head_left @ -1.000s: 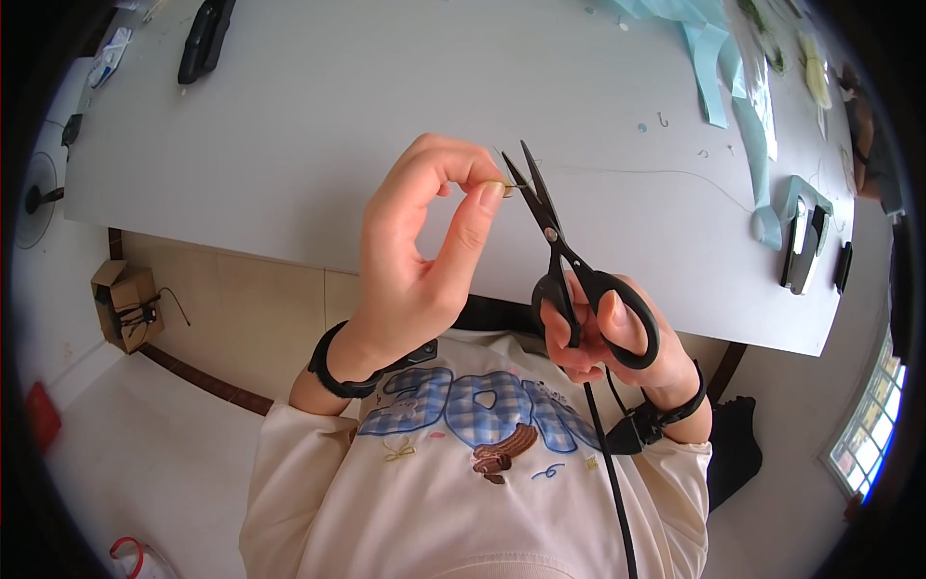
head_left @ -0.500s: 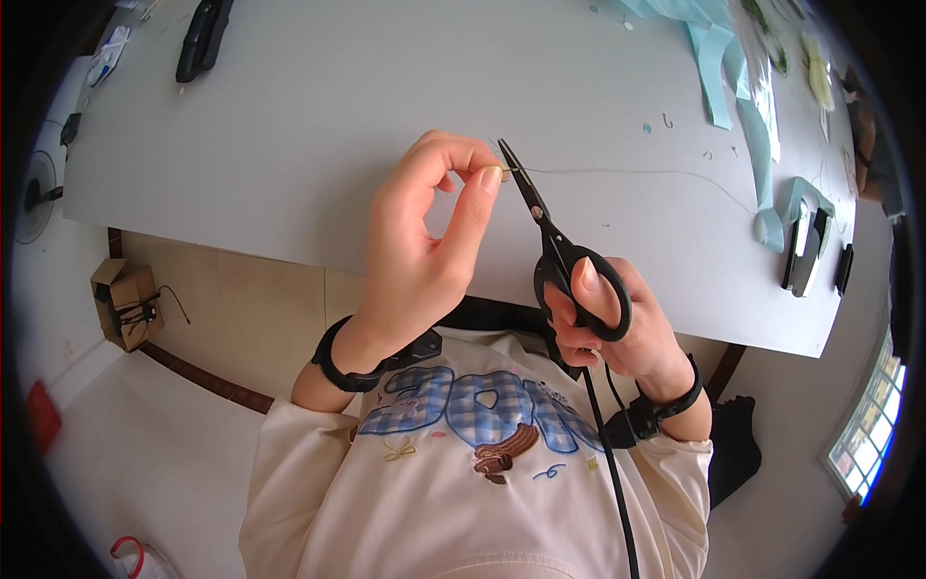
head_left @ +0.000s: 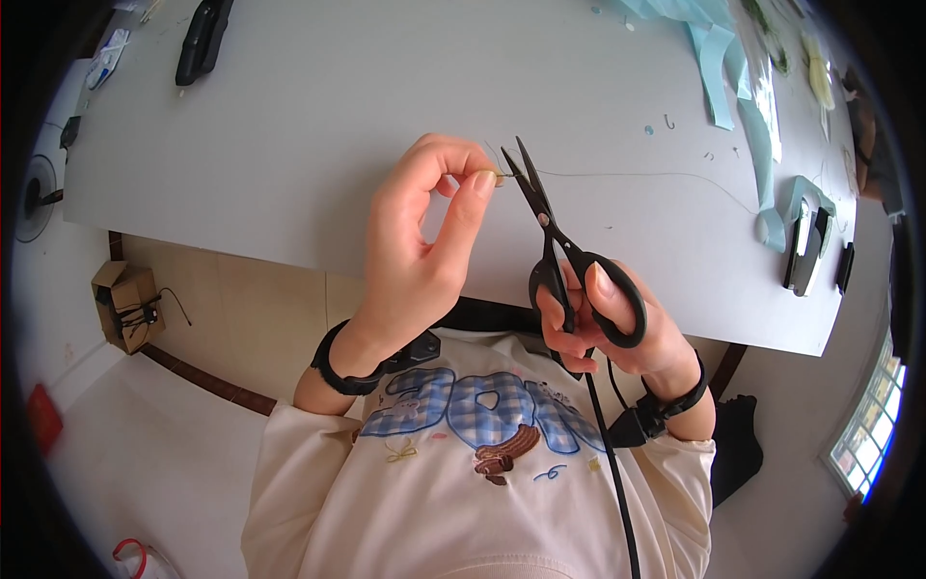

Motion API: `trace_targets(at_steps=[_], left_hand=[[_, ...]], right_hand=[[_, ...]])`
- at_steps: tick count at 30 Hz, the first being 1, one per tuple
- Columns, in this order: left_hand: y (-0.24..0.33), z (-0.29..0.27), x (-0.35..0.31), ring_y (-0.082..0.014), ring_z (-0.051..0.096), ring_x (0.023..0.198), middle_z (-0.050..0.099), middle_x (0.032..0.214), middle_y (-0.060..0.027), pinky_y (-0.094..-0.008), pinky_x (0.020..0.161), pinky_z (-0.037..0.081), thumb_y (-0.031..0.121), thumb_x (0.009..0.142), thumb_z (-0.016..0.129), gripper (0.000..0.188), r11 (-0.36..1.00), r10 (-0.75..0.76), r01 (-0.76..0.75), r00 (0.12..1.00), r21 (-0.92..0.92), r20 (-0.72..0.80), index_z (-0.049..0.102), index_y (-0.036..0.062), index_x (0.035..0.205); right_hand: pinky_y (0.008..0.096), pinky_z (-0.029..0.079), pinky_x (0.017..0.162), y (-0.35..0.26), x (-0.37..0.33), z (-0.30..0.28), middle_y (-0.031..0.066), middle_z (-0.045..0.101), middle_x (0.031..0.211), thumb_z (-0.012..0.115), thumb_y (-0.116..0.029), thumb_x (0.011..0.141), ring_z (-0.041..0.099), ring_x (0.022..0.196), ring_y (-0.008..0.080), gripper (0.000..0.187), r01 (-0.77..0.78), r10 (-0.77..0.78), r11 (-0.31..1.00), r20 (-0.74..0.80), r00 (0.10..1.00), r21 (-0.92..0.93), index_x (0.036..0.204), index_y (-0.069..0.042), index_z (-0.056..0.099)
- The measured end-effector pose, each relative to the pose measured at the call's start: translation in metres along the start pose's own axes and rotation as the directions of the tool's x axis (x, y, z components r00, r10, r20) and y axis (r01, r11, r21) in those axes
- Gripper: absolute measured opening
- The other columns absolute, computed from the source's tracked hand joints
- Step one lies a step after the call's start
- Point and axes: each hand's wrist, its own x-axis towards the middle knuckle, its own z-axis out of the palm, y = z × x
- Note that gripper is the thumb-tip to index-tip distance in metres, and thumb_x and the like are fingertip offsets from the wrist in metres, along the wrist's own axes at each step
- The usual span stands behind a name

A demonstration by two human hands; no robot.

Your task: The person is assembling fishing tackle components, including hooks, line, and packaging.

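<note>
My left hand (head_left: 420, 246) is raised in front of my chest, thumb and forefinger pinched on a tiny brownish piece (head_left: 497, 178) tied to a thin thread (head_left: 656, 175) that trails right across the table. My right hand (head_left: 608, 323) holds black scissors (head_left: 555, 246) by the loops, blades pointing up and left. The blade tips are slightly apart and sit right at the pinched piece.
The grey table (head_left: 289, 125) carries pale blue strips (head_left: 748, 106) at the far right, a stapler-like black and white tool (head_left: 805, 241), and a black tool (head_left: 201, 39) at the far left. A cardboard box (head_left: 125, 304) stands on the floor at left. A black cable (head_left: 608, 463) runs down my chest.
Both hands shifted slightly. The scissor tips moved closer to the pinched piece in my left fingers.
</note>
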Motion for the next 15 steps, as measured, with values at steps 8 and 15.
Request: trace_targets(at_steps=[8, 15], left_hand=[[-0.0012, -0.0025, -0.0013, -0.0103, 0.045, 0.074, 0.055, 0.083, -0.0031, -0.0244, 0.069, 0.034, 0.006, 0.086, 0.051, 0.007, 0.999, -0.004, 0.005, 1.000, -0.037, 0.026, 0.054, 0.0008, 0.083], [-0.0001, -0.0040, -0.0003, -0.0097, 0.044, 0.074, 0.054, 0.084, -0.0033, -0.0233, 0.069, 0.035, 0.006, 0.087, 0.050, 0.007, 0.999, -0.016, 0.017, 0.999, -0.050, 0.027, 0.053, 0.0002, 0.084]], right_hand=[[0.0227, 0.030, 0.042, 0.0004, 0.0016, -0.0020, 0.0002, 0.038, 0.059, 0.048, -0.049, 0.088, 0.038, 0.052, 0.0085, 0.049, 0.007, -0.007, 1.000, 0.029, 1.000, -0.006, 0.072, -0.003, 0.046], [0.0221, 0.029, 0.042, 0.0037, 0.0002, -0.0040, -0.0007, 0.038, 0.061, 0.051, -0.048, 0.087, 0.036, 0.049, 0.0077, 0.049, 0.008, -0.006, 0.997, -0.032, 0.999, 0.072, 0.070, -0.002, 0.047]])
